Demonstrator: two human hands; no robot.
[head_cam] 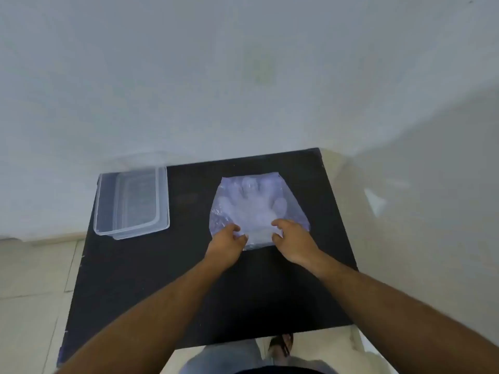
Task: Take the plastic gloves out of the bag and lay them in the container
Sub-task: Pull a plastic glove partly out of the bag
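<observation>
A clear plastic bag [256, 203] lies flat on the black table [162, 279], right of centre, with pale plastic gloves [251, 209] showing through it. My left hand [228, 240] pinches the bag's near edge on its left side. My right hand [293, 238] grips the same near edge on its right side. A clear rectangular container [132, 203] stands at the table's far left corner, with nothing visible inside.
A white wall rises right behind the table. Pale floor tiles show to the left and right of the table. My legs and one sandalled foot [280, 344] are visible below the table's near edge.
</observation>
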